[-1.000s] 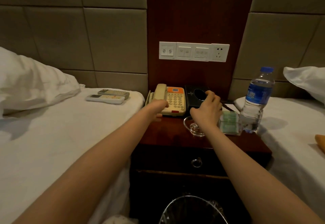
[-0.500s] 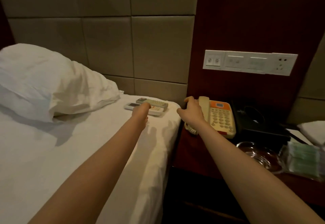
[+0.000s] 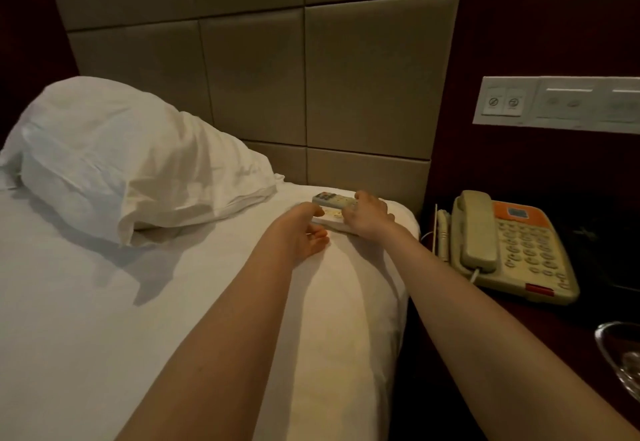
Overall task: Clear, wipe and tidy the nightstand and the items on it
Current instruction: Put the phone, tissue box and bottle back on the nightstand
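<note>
Two remote controls lie side by side on the near corner of the white bed [image 3: 104,302]: a grey remote [image 3: 330,199] at the back and a white remote [image 3: 334,221] in front of it. My left hand [image 3: 304,234] is at the white remote's left end, thumb on top and fingers curled beneath its edge. My right hand [image 3: 369,215] covers the right ends of both remotes, its fingers curled over the grey one. The dark wooden nightstand [image 3: 512,322] stands to the right with a beige telephone [image 3: 512,250] on it.
A white pillow [image 3: 131,160] lies on the bed to the left of the remotes. A glass ashtray [image 3: 620,361] sits at the nightstand's right edge of view, with a black box [image 3: 606,243] behind the phone. A switch panel [image 3: 554,104] is on the wall above.
The view swung left from the nightstand to the bed. My right hand left the telephone and joined my left hand at the two remotes, and both hands now close on them.
</note>
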